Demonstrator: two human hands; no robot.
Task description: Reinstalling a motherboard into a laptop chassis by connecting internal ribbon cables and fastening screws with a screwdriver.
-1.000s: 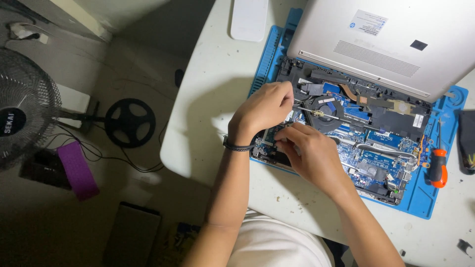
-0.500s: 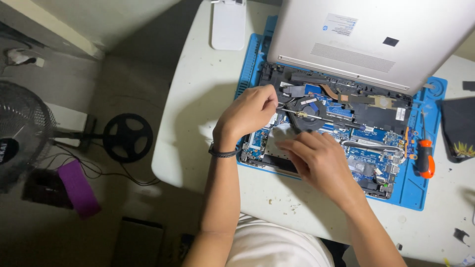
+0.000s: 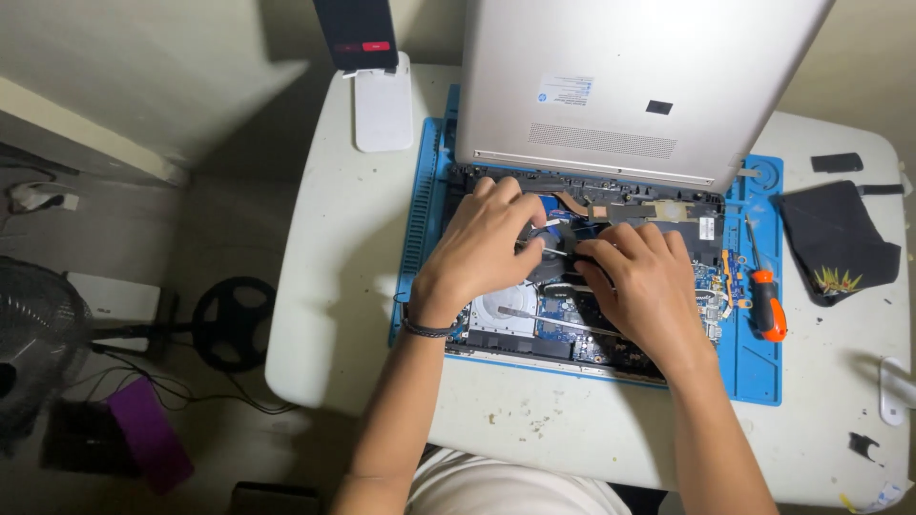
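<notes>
An opened laptop (image 3: 582, 315) lies on a blue work mat (image 3: 425, 210), its circuit board and copper heat pipe exposed. Its silver bottom cover (image 3: 630, 86) leans upright behind it. My left hand (image 3: 482, 248) rests on the left side of the internals, fingers curled over a dark part near the fan. My right hand (image 3: 644, 286) presses down beside it, fingertips meeting the left hand's over the same black piece. What the fingers pinch is hidden under the hands. A black band circles my left wrist.
An orange-handled screwdriver (image 3: 766, 310) lies on the mat's right strip. A black cloth (image 3: 840, 238) sits at the right of the white table (image 3: 334, 315). A phone on a white stand (image 3: 374, 76) stands at the back. A fan (image 3: 38, 334) stands on the floor at left.
The view has shifted, so the table sits more centred. Both hands have moved up the laptop, from its lower left area toward the fan and heat pipe.
</notes>
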